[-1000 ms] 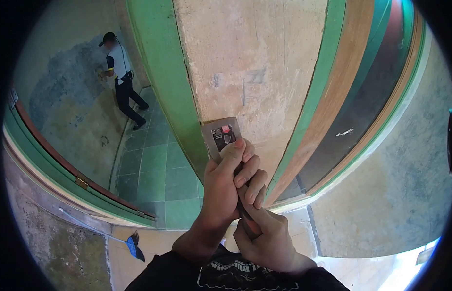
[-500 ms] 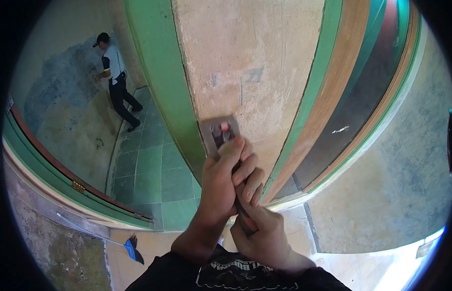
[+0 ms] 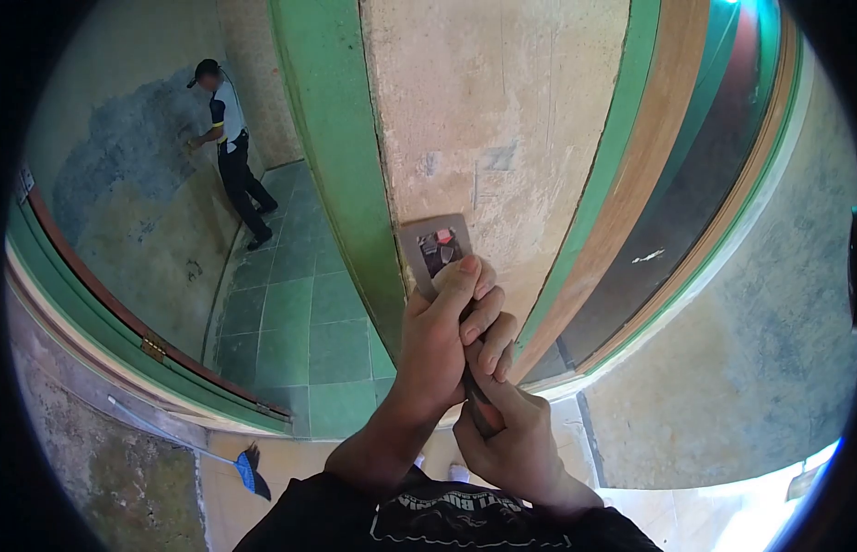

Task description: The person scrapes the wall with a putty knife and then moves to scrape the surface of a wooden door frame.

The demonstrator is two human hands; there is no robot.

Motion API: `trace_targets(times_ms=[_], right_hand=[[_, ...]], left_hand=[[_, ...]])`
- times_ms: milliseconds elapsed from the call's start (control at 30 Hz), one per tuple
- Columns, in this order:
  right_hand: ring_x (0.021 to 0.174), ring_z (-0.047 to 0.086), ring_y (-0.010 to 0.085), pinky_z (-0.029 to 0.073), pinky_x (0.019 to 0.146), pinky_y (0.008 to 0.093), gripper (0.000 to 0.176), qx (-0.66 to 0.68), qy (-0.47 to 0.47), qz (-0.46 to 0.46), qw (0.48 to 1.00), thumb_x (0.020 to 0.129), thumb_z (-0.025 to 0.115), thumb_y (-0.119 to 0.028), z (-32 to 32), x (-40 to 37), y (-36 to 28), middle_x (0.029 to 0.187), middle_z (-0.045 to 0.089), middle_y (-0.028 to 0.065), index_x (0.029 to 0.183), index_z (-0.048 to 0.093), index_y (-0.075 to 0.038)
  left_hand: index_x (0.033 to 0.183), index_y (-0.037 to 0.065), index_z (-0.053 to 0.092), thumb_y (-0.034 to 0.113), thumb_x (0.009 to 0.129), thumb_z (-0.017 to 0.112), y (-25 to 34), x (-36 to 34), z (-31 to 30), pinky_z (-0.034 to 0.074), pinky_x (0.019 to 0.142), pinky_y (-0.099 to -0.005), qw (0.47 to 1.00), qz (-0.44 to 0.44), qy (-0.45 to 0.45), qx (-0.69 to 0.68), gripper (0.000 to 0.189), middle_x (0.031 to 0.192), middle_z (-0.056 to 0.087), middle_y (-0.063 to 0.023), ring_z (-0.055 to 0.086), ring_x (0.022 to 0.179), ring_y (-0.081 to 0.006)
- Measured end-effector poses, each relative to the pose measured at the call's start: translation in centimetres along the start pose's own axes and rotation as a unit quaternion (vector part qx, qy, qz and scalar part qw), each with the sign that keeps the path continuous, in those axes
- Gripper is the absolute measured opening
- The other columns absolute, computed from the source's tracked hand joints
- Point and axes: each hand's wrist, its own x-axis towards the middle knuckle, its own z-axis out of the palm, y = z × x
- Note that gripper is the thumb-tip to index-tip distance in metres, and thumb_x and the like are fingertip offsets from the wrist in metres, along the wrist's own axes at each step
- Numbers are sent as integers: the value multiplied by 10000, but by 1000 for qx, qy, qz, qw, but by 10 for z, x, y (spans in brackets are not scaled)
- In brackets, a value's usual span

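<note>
Both my hands are closed on one scraper (image 3: 412, 247) with a flat, wide metal blade and a dark label on it. My left hand (image 3: 442, 336) wraps the upper part, its thumb close to the blade. Lower down, my right hand (image 3: 509, 446) grips the handle (image 3: 484, 414), where a reddish part shows. The blade lies over the lower left of a bare, patchy wall strip (image 3: 502, 83), beside the green frame (image 3: 341, 120). Contact along the blade edge is hard to make out.
Through the doorway at left, a person (image 3: 231, 138) in a dark cap faces a grey-patched wall (image 3: 125, 138) above green floor tiles (image 3: 286, 313). A blue broom (image 3: 252, 474) lies low at left. Right of the strip stand a wooden frame (image 3: 622, 175) and a dark panel (image 3: 668, 221).
The camera view has shifted, so the wall strip sits farther right and lower. My hands and the scraper have moved slightly up along the strip, with the same grip.
</note>
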Motion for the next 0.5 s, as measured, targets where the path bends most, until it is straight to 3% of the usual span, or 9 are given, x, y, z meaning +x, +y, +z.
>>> trace_targets(times_ms=[200,267,333,400,500], right_hand=[[599,592,353,474,538,400,515,-6,-28,36,999,709,601,17,6,-13,11,685,557,185,1218,537,-31],[675,646,324,494,618,342,553,4,-57,44,997,727,579,47,-3,-9,4,743,596,199,1272,510,-20],[686,640,348,491,613,352,547,1,-53,35,998,726,586,40,-4,-9,5,746,596,207,1265,513,-18],[592,579,365,474,541,422,435,-26,-28,2,999,735,605,-11,1,-8,12,668,538,183,1165,540,-30],[592,574,366,473,533,425,373,-33,-16,-4,999,735,605,-12,8,-14,19,670,537,175,1104,557,-25]], left_hand=[[801,104,428,320,994,398,-12,-10,-15,392,313,-266,999,-14,37,-10,291,494,300,53,350,327,-86],[798,107,429,325,993,398,-9,-7,-11,390,313,-265,999,-7,28,-15,294,493,299,54,348,326,-86],[794,111,431,330,993,398,-10,-9,-8,388,313,-265,1000,6,15,-21,298,492,298,55,345,325,-86],[789,119,429,331,997,389,-12,-8,-10,382,310,-263,999,5,28,-27,299,492,301,56,338,321,-84],[785,124,427,337,999,381,-16,-13,-15,374,305,-262,998,0,56,-31,306,490,302,58,332,314,-85]])
